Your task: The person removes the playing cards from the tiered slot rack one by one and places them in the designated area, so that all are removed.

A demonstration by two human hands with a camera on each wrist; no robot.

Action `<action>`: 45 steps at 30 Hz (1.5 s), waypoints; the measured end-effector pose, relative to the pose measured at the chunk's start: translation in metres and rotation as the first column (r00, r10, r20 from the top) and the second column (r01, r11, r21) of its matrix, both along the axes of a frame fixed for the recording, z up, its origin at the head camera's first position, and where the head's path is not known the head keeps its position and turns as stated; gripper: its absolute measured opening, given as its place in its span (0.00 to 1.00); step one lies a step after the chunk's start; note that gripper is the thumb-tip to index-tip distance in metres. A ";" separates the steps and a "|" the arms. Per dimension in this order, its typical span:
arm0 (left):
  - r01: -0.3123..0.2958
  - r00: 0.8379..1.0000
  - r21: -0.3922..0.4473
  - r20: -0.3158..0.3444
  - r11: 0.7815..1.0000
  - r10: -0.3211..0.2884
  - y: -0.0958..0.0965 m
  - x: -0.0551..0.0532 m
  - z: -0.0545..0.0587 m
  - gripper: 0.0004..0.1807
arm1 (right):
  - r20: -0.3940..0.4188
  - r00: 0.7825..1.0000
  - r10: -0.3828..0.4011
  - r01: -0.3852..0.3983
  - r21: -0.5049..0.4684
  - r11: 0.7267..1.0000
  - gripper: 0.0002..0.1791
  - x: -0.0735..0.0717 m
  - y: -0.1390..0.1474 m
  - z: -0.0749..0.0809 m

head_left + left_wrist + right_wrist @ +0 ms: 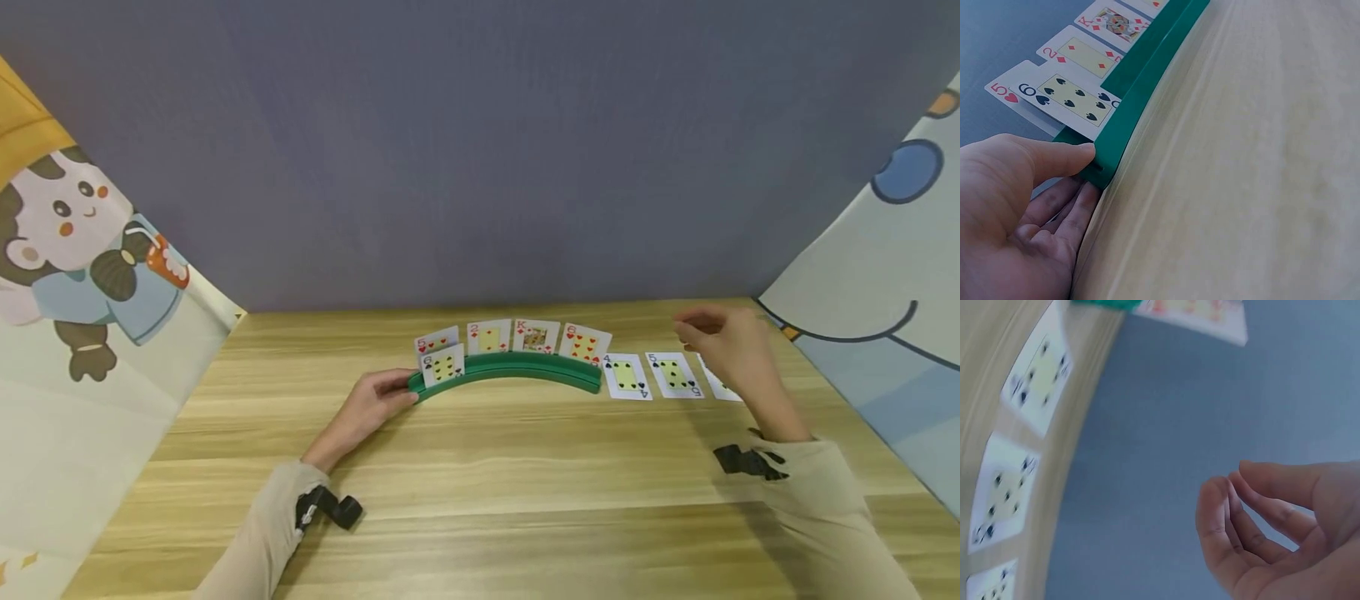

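Note:
My left hand (372,404) grips the left end of a curved green card holder (517,363), thumb (1075,156) on top and fingers beneath. Next to that thumb a six of spades (1069,97) stands in the holder, overlapping a five of hearts (437,340). Further along stand a two of diamonds (489,337), a king of diamonds (536,336) and a six of hearts (584,342). My right hand (723,342) is raised at the right, its fingers loosely curled near the thumb tip with nothing between them. It partly covers a spotted card (716,377) on the table.
To the right of the holder, a four of spades (627,377) and a five of spades (677,375) lie face up in a row on the wooden table (487,500). A grey wall (480,167) rises behind the table, with cartoon-printed walls on both sides.

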State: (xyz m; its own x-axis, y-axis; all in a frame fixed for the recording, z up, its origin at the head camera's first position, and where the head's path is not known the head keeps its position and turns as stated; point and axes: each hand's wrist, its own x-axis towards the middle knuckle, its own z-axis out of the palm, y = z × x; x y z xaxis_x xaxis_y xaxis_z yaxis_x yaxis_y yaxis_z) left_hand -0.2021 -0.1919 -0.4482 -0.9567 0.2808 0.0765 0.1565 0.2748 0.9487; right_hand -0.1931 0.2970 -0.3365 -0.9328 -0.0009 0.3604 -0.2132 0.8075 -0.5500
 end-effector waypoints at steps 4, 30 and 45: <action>-0.002 1.000 -0.005 0.001 1.000 0.002 -0.002 0.000 0.000 0.23 | -0.074 0.997 0.032 -0.030 0.024 0.999 0.11 0.007 -0.024 0.009; 0.002 1.000 0.016 0.010 1.000 -0.002 -0.002 0.000 0.001 0.22 | -0.125 0.915 0.383 -0.397 -0.119 0.910 0.10 -0.007 -0.143 0.006; 0.015 1.000 0.020 -0.012 1.000 -0.014 -0.001 0.001 0.001 0.22 | -0.041 0.862 0.505 -0.503 -0.186 0.844 0.10 -0.013 -0.192 0.000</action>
